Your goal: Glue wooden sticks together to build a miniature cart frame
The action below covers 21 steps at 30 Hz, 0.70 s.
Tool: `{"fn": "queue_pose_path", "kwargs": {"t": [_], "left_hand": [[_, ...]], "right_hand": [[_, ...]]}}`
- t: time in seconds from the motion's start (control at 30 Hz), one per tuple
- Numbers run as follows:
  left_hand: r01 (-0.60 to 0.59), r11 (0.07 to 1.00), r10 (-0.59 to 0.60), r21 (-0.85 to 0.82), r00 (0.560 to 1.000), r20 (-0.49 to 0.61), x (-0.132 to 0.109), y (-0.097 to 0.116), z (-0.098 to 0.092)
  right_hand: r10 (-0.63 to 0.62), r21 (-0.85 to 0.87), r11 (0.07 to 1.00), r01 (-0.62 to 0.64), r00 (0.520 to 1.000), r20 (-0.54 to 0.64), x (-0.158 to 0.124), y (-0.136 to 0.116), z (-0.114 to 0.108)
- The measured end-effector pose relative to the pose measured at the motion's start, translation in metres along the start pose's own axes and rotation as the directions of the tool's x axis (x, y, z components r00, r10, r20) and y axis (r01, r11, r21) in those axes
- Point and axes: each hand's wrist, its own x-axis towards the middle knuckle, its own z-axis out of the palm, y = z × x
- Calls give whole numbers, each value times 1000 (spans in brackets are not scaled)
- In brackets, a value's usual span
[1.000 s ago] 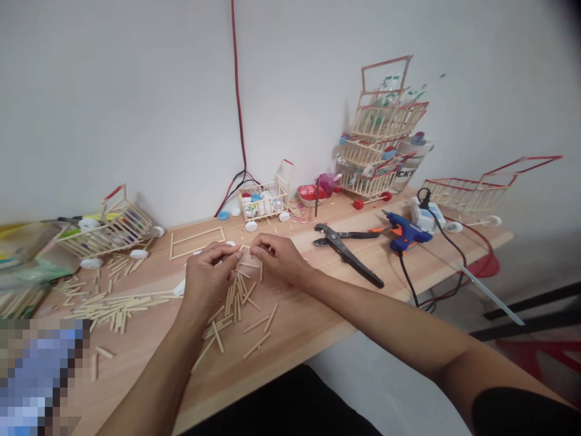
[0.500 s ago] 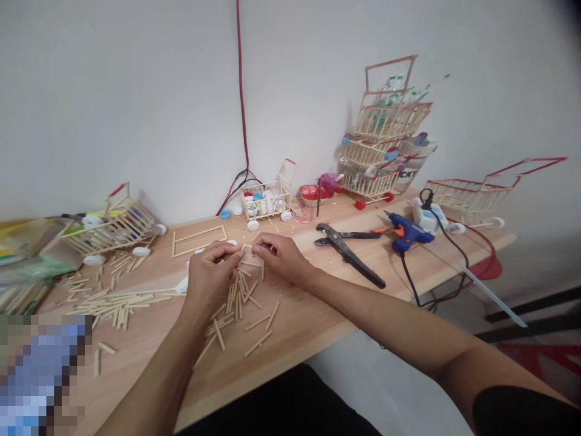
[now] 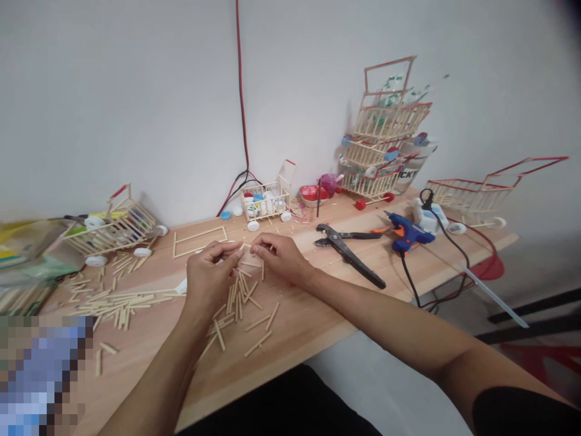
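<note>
My left hand (image 3: 209, 269) is closed in a pinch on a short wooden stick (image 3: 246, 245), of which only a small part shows between the fingertips. Facing it, my right hand (image 3: 280, 259) has its fingers pinched at the other end of that stick. Just below my hands lies a loose pile of cut wooden sticks (image 3: 238, 300), several of them crossing. Behind my left hand, a rectangular frame of thin sticks (image 3: 200, 233) rests flat on the table (image 3: 299, 321).
Right of my hands lie black pliers (image 3: 349, 257) and a blue glue gun (image 3: 411, 233). Small stick carts stand along the wall: one with bottle caps (image 3: 267, 203), a stack (image 3: 381, 145), one at right (image 3: 472, 194), one at left (image 3: 113, 227). More sticks (image 3: 120, 306) lie left.
My hands stay nearly in place; the left has shifted very slightly left, leaving a little more space between the fingertips. Nothing on the table has visibly moved.
</note>
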Motion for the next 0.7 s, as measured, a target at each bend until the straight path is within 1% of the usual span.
{"fn": "queue_pose_path", "kwargs": {"t": [0.13, 0.23, 0.3, 0.37, 0.47, 0.7], "left_hand": [[-41, 999, 41, 17, 999, -4, -1, -3, 0], [-64, 997, 65, 39, 998, -10, -2, -4, 2], [-51, 998, 52, 44, 998, -28, -2, -4, 3], [-13, 999, 14, 30, 999, -33, -3, -5, 4], [8, 1000, -8, 5, 1000, -17, -2, -6, 5], [-34, 999, 35, 32, 999, -25, -3, -6, 5]], "right_hand": [[26, -5, 1000, -26, 1000, 1, 0, -3, 0], [20, -6, 1000, -20, 1000, 2, 0, -2, 1], [15, -6, 1000, -15, 1000, 2, 1, 0, 2], [21, -10, 1000, -21, 1000, 3, 2, 1, 3], [37, -11, 999, -37, 999, 15, 3, 3, 3], [18, -22, 1000, -18, 1000, 12, 3, 3, 3]]}}
